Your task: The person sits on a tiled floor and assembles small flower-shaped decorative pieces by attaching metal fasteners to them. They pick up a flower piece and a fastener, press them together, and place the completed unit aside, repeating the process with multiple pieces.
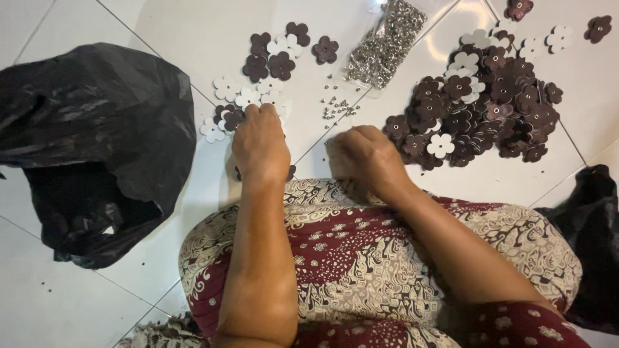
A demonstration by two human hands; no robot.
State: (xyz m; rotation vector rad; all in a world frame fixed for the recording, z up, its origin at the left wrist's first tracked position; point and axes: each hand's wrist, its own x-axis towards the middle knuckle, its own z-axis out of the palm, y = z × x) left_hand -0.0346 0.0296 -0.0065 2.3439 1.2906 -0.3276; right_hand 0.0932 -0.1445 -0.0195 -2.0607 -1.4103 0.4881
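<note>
My left hand reaches forward with its fingers down on a small group of flower-shaped cut-outs, dark brown and white, lying on the white tiled floor. Whether it grips one is hidden by the fingers. My right hand is curled close to my knee, fingers closed; what it pinches is hidden. A few tiny metal rivets lie scattered just beyond both hands. A clear bag of metal rivets lies farther out.
A large heap of dark brown and white flower cut-outs lies at the right. A crumpled black plastic bag sits at the left, another dark bag at the right edge. My patterned red and cream skirt covers my lap.
</note>
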